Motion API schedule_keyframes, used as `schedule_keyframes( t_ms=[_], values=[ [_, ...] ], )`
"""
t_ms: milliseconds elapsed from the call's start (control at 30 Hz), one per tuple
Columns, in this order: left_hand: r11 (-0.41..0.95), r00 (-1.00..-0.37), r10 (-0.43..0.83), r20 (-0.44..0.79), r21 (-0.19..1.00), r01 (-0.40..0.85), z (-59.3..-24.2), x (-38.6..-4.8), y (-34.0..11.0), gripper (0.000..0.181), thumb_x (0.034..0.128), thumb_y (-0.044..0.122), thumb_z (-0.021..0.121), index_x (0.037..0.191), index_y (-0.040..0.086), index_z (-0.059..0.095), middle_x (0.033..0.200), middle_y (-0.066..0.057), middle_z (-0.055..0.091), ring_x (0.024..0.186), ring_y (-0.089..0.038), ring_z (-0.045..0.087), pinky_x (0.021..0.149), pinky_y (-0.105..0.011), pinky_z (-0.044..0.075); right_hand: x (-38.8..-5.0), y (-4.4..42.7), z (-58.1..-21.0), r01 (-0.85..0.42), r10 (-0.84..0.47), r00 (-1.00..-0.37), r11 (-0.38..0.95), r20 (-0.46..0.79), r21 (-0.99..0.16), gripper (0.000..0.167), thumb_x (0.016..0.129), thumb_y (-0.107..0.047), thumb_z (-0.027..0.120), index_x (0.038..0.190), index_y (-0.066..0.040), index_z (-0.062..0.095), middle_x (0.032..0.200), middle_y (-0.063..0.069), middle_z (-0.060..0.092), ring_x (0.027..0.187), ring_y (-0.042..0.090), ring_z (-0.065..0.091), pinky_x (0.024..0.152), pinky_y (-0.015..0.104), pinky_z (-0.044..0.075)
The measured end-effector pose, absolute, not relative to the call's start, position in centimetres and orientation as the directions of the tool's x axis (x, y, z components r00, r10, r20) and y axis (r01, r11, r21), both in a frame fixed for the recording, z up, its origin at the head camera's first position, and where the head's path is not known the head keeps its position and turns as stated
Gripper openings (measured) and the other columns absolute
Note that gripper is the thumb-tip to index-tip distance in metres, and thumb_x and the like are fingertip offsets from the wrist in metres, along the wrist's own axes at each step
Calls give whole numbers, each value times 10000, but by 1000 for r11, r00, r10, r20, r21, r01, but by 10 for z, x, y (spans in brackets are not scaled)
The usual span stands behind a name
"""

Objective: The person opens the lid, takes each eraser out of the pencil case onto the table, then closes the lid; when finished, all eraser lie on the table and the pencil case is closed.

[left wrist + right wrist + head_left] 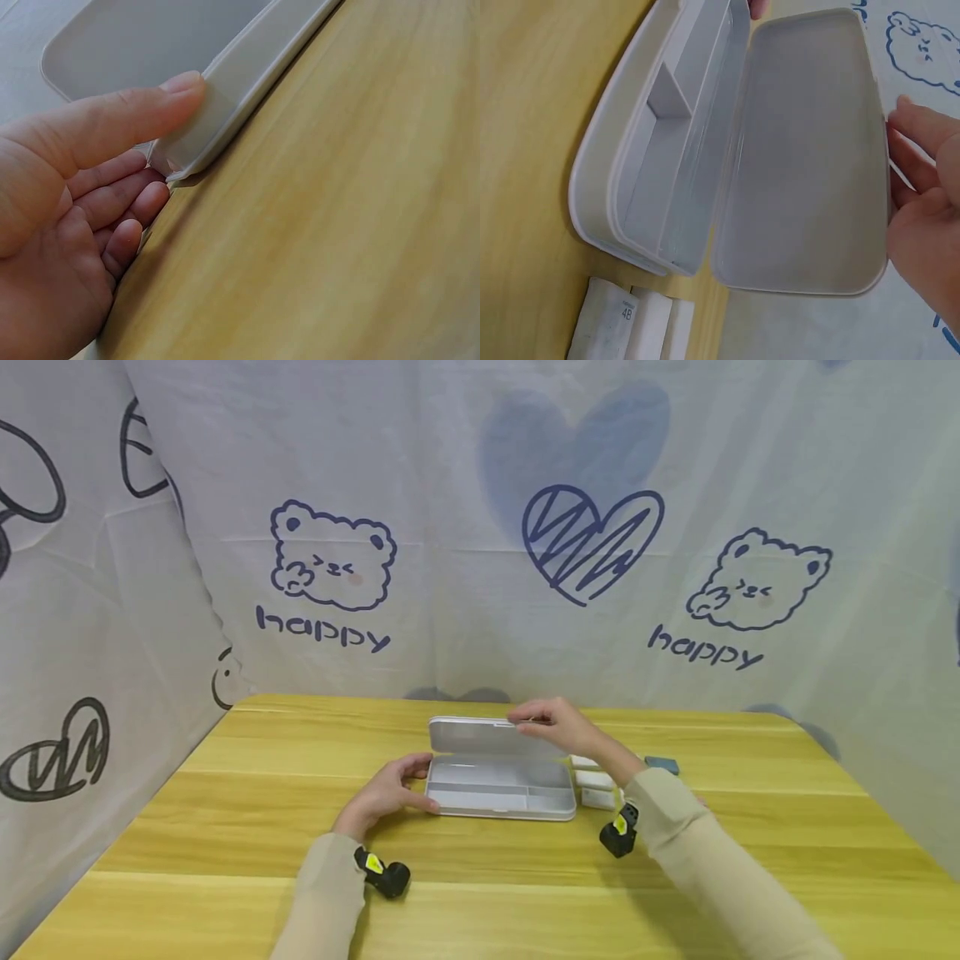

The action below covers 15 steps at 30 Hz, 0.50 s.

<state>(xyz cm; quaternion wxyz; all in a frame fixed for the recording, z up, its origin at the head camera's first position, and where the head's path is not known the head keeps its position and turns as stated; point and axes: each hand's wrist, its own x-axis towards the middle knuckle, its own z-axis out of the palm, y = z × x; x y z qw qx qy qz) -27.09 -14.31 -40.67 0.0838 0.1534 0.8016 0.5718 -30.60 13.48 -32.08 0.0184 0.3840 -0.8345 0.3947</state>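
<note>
A white pencil case [480, 799] lies on the table with its lid [468, 737] raised on the far side. Its inside is split by dividers [673, 94], and the compartments hold nothing that I can see. My left hand [384, 789] grips the left end, thumb on the front wall and fingers round the corner, as the left wrist view [82, 180] shows. At the lid's upper edge, right of its middle, my right hand [564, 727] holds the rim between thumb and fingers.
White erasers [595, 780], one marked 4B [604, 319], sit in a row beside the case's right end. Farther right is a blue-grey block [662, 765], partly behind the right forearm. A printed cloth [450, 568] hangs behind the wooden table [487, 893].
</note>
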Motion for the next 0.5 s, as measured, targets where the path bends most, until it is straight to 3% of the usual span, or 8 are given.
schedule_keyframes(
  t_ms=[233, 500],
  values=[
    [296, -928, 370, 40, 942, 158, -409, -274, -146, 853, 617, -6, 775, 1322, -99, 304, 1285, -237, 418, 1125, -341, 407, 953, -444, 302, -293, 135, -319, -566, -660, -725, 409, 196, -716, 231, 858, -15, 560, 1059, 91, 607, 1081, 213, 589, 978, 292, 562, 756, 256, 469],
    [264, -917, 397, 19, 955, 135, -408, -273, -148, 955, 622, -40, 761, 1379, -61, 178, 1356, -232, 338, 1193, -362, 346, 988, -455, 253, -285, 133, -325, -624, -692, -685, 397, 227, -673, 212, 812, 6, 609, 1002, 97, 634, 1001, 205, 623, 899, 289, 600, 705, 260, 488]
  ],
)
